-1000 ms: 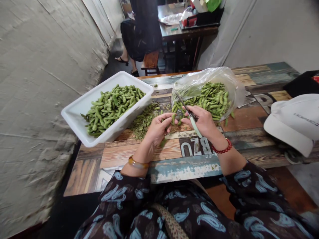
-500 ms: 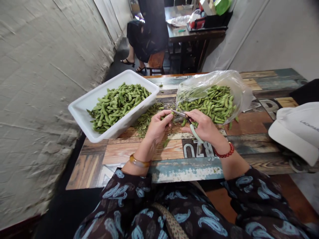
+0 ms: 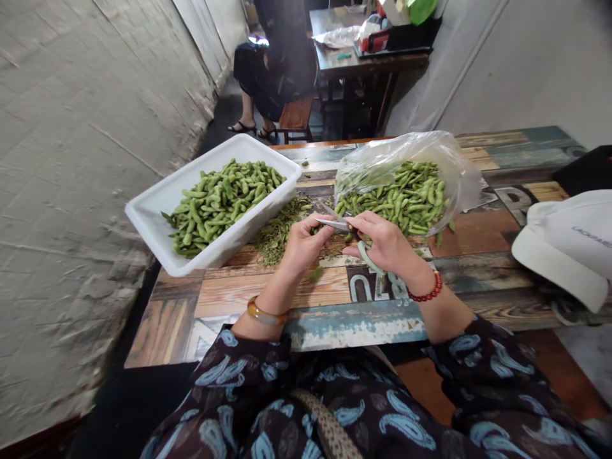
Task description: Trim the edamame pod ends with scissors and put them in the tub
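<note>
My right hand [image 3: 382,239] grips scissors [image 3: 337,224] with pale green handles, their blades parted and pointing left. The blades lie close to the fingertips of my left hand [image 3: 306,242]. Thumb and fingers of that hand are pinched on a green soybean pod [image 3: 314,230], mostly hidden behind the fingers. To the left, a white plastic tub [image 3: 148,217] holds a heap of green soybean pods [image 3: 224,197]. A clear plastic bag [image 3: 461,172] with more pods [image 3: 411,197] lies open beyond my right hand. Trimmed stem scraps [image 3: 277,239] are piled between tub and bag.
The wood-patterned table [image 3: 272,287] carries a white cap [image 3: 568,242] at the right. A rough pale wall [image 3: 86,159] runs along the left. Beyond the table a person [image 3: 282,64] sits on a wooden stool [image 3: 295,115] near another table [image 3: 329,60].
The scissor blades have opened wider and reach further over my left fingertips. The pod shows less between those fingers. The view has shifted slightly.
</note>
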### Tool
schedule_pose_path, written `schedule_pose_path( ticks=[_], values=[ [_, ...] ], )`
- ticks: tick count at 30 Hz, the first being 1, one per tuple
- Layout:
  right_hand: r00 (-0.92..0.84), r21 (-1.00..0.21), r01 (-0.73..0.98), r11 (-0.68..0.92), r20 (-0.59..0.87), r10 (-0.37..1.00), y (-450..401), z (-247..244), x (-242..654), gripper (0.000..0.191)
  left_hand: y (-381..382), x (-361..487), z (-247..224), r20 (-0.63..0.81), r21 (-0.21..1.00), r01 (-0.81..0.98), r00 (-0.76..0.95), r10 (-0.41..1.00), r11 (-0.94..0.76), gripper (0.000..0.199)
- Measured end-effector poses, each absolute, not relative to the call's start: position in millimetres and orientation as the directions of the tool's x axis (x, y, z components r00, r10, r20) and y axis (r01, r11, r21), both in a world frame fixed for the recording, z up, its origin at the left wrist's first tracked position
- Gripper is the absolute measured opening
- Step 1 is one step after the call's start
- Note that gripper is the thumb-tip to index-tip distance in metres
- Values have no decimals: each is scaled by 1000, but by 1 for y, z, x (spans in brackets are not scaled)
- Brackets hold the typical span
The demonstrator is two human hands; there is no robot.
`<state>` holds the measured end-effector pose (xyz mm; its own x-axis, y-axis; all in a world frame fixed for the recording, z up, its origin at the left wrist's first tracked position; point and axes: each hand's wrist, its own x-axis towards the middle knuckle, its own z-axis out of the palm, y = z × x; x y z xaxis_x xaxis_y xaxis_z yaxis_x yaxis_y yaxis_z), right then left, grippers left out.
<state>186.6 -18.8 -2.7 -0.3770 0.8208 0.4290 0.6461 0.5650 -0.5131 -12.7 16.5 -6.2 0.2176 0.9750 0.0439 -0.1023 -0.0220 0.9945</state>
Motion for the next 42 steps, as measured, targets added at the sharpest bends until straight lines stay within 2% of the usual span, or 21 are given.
schedule_pose_path(
  ticks=[13,20,25,30,42],
  values=[
    [-384,-528,610,591,456,803,-17,-7,187,51,15,-13,-1,68,997,-49,237,969,-58,16],
    [-352,-500,688,526,405,844,-17,-9,187,44,18,-14,0,101,995,1,221,970,-104,15],
    [-237,-559,670,488,462,854,-12,-13,189,44,19,-15,3,-53,980,-180,203,978,90,23],
    [-255,-585,632,508,462,849,-13,-14,187,52,19,-15,8,-136,914,-348,221,966,208,34],
    [-296,-587,599,544,469,832,-13,-16,183,56,13,-10,10,-138,909,-348,262,955,227,33]
  ],
)
